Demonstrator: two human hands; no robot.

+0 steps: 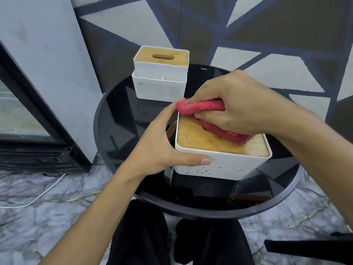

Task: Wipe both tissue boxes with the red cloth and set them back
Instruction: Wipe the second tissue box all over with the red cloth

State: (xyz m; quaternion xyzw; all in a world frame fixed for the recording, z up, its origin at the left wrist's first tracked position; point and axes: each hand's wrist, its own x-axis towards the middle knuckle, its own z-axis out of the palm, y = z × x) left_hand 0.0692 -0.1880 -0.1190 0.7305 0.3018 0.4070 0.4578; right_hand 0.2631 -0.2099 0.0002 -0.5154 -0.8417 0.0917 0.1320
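Note:
A white tissue box with a wooden lid (219, 161) stands on the round black glass table (122, 127), near its middle. My left hand (160, 146) grips the box's left side, thumb across the front face and fingers behind it. My right hand (235, 106) holds the bunched red cloth (202, 109) and presses it on the far part of the lid. The cloth hides the lid's slot. A second white tissue box with a wooden slotted lid (160, 73) stands at the table's far edge, untouched.
A white panel and a dark-framed glass door (28, 119) stand left of the table. A white cable (38, 196) lies on the marble floor. My dark-trousered legs (191, 241) are under the table's near edge. A patterned wall is behind.

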